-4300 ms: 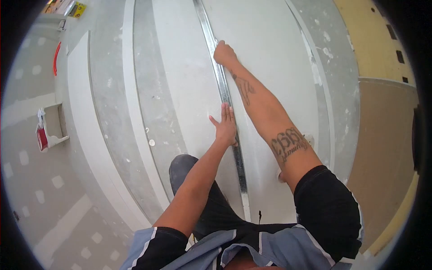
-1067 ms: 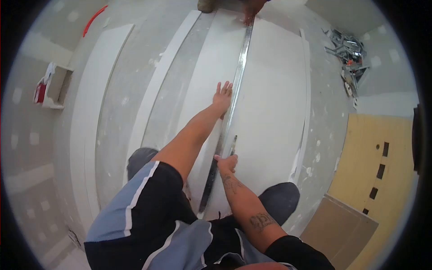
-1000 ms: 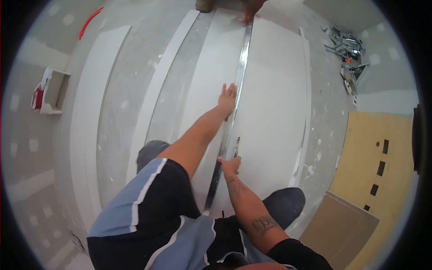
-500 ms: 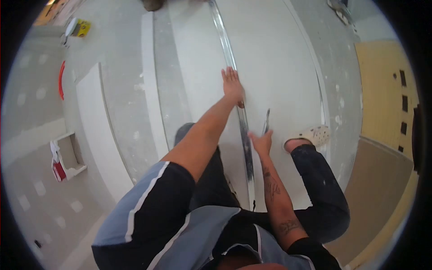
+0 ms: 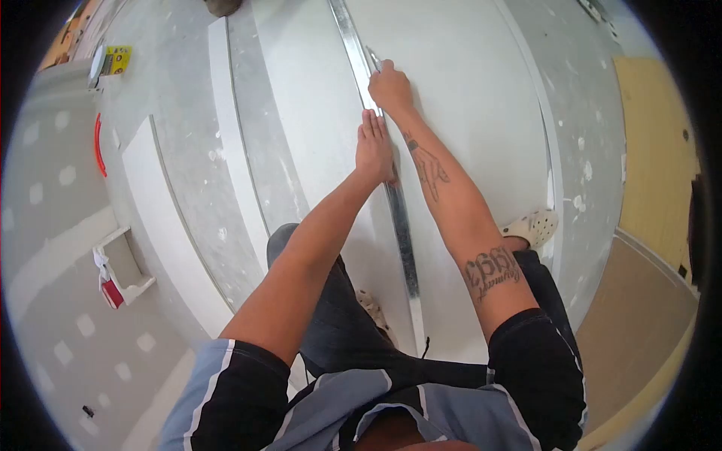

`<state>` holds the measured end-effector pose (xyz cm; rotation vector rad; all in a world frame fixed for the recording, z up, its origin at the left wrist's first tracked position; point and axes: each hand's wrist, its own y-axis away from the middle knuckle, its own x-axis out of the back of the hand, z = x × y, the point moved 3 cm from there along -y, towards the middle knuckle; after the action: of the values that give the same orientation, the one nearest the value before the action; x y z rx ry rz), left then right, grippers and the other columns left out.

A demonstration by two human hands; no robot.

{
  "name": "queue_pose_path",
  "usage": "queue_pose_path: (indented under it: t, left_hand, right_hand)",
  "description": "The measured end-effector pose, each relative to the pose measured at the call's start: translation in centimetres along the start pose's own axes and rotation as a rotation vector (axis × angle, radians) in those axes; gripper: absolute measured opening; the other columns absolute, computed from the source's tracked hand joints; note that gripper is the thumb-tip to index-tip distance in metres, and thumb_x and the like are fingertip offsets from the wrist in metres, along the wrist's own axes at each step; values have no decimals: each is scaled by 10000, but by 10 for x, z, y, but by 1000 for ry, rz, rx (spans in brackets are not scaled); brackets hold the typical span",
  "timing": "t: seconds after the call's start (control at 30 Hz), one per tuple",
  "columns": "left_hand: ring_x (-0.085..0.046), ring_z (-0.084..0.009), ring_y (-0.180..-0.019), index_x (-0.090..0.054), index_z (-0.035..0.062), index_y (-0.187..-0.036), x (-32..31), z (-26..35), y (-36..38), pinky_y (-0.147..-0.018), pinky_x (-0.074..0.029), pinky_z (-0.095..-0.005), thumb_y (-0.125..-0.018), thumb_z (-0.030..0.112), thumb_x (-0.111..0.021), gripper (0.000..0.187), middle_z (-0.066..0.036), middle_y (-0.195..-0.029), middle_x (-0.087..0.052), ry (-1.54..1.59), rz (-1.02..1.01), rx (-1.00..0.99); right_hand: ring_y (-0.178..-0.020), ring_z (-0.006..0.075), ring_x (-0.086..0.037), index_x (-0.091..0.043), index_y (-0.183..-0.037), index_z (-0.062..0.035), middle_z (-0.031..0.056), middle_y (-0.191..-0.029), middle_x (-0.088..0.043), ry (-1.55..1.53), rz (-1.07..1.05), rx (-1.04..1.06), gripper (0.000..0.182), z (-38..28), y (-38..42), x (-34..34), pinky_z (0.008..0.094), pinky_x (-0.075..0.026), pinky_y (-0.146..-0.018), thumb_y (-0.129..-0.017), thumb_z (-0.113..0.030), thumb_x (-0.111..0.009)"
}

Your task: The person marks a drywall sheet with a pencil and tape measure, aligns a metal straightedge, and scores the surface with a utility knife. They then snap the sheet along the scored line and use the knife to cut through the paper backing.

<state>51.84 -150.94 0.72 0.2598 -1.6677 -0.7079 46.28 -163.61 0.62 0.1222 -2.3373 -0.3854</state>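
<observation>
A long shiny metal profile (image 5: 401, 233) lies lengthwise on a large white plasterboard sheet (image 5: 474, 128). My left hand (image 5: 374, 154) presses on the profile from above, its fingers stretched flat along it. Just beyond, my right hand (image 5: 392, 86) is closed around a slim silver utility knife (image 5: 374, 59). The knife points up and away, close to the profile's right edge; its blade tip is too small to make out.
White board strips (image 5: 235, 113) lie on the grey floor to the left. A yellow-labelled bucket (image 5: 115, 60) and a red curved tube (image 5: 98, 144) are farther left. My shoe, a cream clog (image 5: 535, 228), rests near the sheet's right edge. A yellow panel (image 5: 650, 128) stands at right.
My right hand has moved forward with the knife, from beside the profile's near part to beyond my left hand. My left hand stays on the profile; the view has shifted slightly.
</observation>
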Motion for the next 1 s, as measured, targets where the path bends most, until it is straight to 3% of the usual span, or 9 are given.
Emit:
queue_pose_path:
  t: [0.3,0.4,0.47,0.5,0.67,0.87,1.0]
  left_hand:
    - [-49,-462,-1437,-130,-168,-1428,-5,-4,-4,-1176,-139,-456,-429,531,-895,1439,-349,-1517,-102,59,12,-69]
    - [-48,-462,-1436,-127,-167,-1430,-15,-10,-7,-1178,-126,-461,-427,544,-891,1447,-350,-1515,-106,130,104,-88]
    - [-4,-489,-1428,-108,-84,-1473,-11,-8,-5,-1171,-92,-500,-533,577,-825,1355,-339,-1525,-71,0,-40,-90]
    - [-4,-489,-1428,-108,-84,-1473,-8,-7,-3,-1171,-92,-500,-533,577,-825,1355,-339,-1525,-71,4,-37,-93]
    - [-6,-465,-1438,-92,-168,-1433,-4,-7,-3,-1174,-62,-500,-524,581,-826,1388,-334,-1528,-74,-15,-19,-52]
    - [-25,-472,-1434,-97,-149,-1444,-5,-4,-3,-1159,-76,-538,-472,618,-837,1442,-334,-1526,-81,-5,20,-41]
    - [-36,-469,-1432,-118,-93,-1471,-2,-5,0,-1145,-123,-557,-478,610,-843,1417,-290,-1545,-74,20,-4,-77]
  right_hand:
    - [-935,419,-648,-521,-1067,42,282,-963,-642,39,-13,-39,310,-14,-20,-13,479,-533,-810,-959,-241,-452]
    - [-946,413,-648,-553,-1054,57,277,-980,-643,96,-10,21,352,-22,-21,-18,469,-535,-819,-974,-259,-421]
    - [-962,416,-645,-582,-1020,69,277,-993,-643,100,18,-36,390,-16,-26,-23,467,-535,-825,-983,-276,-404]
    - [-962,416,-645,-582,-1020,69,277,-993,-643,105,21,-37,390,-13,-29,-24,467,-535,-825,-983,-276,-404]
    - [-966,428,-646,-583,-1012,62,279,-997,-645,110,-20,-32,401,-9,-32,-18,484,-531,-828,-985,-298,-408]
    - [-882,449,-642,-572,-974,28,285,-919,-649,73,-5,-38,396,14,-13,-25,509,-518,-786,-990,-325,-393]
    - [-947,434,-643,-579,-1035,31,271,-979,-651,53,-102,-123,389,25,22,-16,503,-514,-836,-990,-313,-401]
